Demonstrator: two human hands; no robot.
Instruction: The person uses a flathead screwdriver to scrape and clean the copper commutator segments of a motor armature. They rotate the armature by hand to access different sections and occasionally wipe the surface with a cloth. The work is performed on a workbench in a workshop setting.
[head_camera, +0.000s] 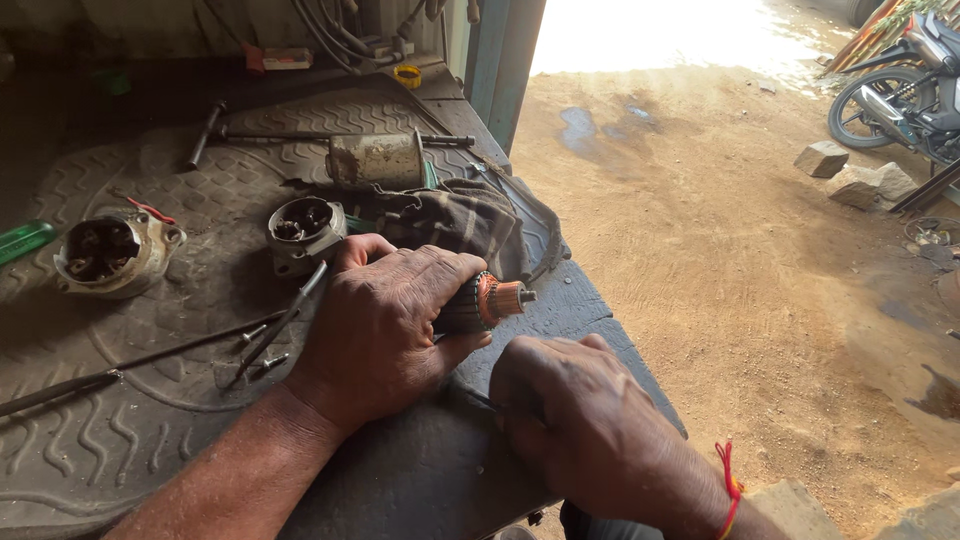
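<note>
Two round metal housings sit open on the surface: the pale one (115, 252) at far left shows dark, grimy parts inside, and the smaller one (305, 229) near the left hand holds a tangle of small fittings. The left hand (385, 330) is wrapped tight around a motor armature (490, 300), whose dark body ends in a copper-orange collar and short steel shaft poking out rightward, near the surface's front edge. The right hand (585, 420) is curled closed just below it; what it grips I cannot tell. The surface (130, 440) is covered by a ribbed rubber mat, with a striped cloth (465, 215), a dirty cylinder (378, 160) and long rods. Beyond, sunlit dirt ground (720, 250) and a parked motorcycle (900, 90).
</note>
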